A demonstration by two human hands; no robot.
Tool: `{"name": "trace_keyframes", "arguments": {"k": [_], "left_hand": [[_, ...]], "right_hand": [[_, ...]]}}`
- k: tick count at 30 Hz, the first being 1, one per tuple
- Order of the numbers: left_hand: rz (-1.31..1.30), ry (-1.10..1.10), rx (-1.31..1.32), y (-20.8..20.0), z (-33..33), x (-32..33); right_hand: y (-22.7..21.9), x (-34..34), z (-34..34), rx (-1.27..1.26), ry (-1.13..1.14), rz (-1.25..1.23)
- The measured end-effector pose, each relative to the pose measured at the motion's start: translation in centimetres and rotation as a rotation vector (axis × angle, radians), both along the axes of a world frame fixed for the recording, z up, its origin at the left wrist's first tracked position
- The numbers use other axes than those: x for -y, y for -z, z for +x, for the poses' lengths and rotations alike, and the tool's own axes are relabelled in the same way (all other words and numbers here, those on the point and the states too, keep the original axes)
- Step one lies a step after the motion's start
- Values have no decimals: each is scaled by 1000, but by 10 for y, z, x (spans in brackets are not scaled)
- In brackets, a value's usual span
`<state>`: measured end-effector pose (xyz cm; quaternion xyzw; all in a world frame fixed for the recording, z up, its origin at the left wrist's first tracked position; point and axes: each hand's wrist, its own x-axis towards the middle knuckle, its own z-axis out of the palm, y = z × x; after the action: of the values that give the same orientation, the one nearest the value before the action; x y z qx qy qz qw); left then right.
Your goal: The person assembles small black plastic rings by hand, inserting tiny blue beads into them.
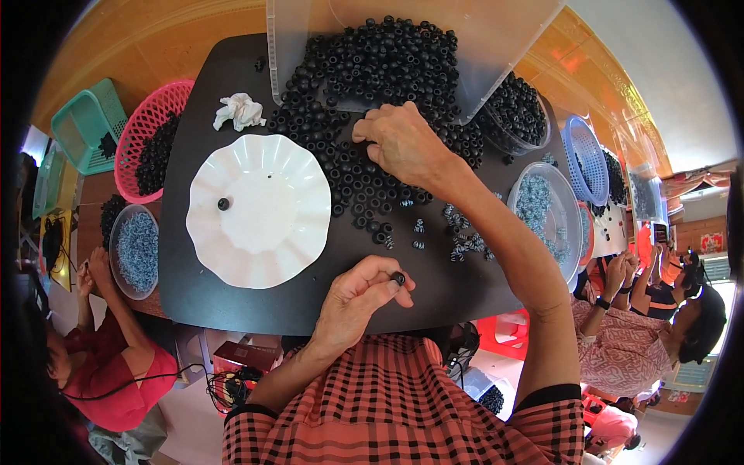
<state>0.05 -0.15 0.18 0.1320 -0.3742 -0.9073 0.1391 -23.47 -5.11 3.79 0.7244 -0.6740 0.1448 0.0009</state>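
My left hand [362, 296] is near the table's front edge, with a small black round part [397, 277] pinched between thumb and fingers. Its open end looks hollow. My right hand [403, 145] reaches over a pile of similar black parts [353, 174], its fingers curled down among them. The fingertips are partly hidden, so what they hold does not show. The pile spills out of a clear plastic bin [496, 46] tipped toward me. On the left, a white scalloped plate [260, 248] carries one black part [223, 204] and a dark speck.
Small striped bluish coil-like pieces [469, 246] lie under my right forearm. Clear tubs of blue pieces [535, 201] and black parts [515, 112] stand at right. Crumpled tissue [239, 111] lies behind the plate. A pink basket [128, 147] stands left. People work on both sides.
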Motion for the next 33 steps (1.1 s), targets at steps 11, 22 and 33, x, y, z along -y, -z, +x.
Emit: {"name": "trace_keyframes", "arguments": {"k": [11, 22, 33], "left_hand": [[25, -60, -39, 4, 0, -2], [21, -113, 8, -9, -6, -2], [-1, -168, 11, -6, -18, 0]], "right_hand": [[-12, -50, 11, 990, 251, -131], [-12, -119, 46, 1467, 334, 96], [-9, -136, 50, 1606, 294, 137]]}}
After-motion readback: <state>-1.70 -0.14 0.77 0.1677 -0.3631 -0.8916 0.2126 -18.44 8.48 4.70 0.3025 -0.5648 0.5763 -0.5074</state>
